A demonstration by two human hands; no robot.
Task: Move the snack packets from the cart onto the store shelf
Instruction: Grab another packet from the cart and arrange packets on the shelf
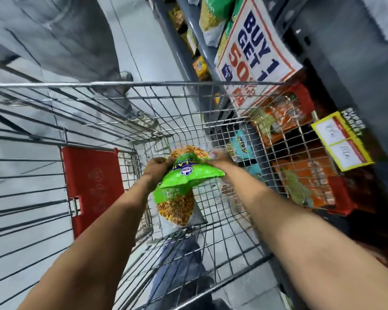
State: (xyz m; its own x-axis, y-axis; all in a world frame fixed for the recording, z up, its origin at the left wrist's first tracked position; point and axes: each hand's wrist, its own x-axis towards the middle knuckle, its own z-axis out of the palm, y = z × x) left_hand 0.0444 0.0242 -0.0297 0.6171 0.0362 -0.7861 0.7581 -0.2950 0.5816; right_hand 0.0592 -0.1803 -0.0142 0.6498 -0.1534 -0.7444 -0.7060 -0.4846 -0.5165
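Both my arms reach down into the wire shopping cart point(188, 83). My left hand point(158, 167) grips the left edge of a green snack packet point(193, 170) with yellow-brown snack showing at its clear top. On the packet's right edge sits my right hand point(220, 157), fingers blurred, closed on it. A second green packet point(177, 206) lies beneath on the cart floor, its clear lower half full of the same snack. The store shelf point(195, 30) runs along the right, with yellow and green packets on it.
A red child-seat flap point(92, 186) hangs on the cart's left inner wall. Right of the cart a wire bin point(300, 153) holds orange and teal packets. A "BUY 1 GET 1" sign point(253, 48) and a yellow price tag point(343, 144) hang from the shelf. Grey floor lies at left.
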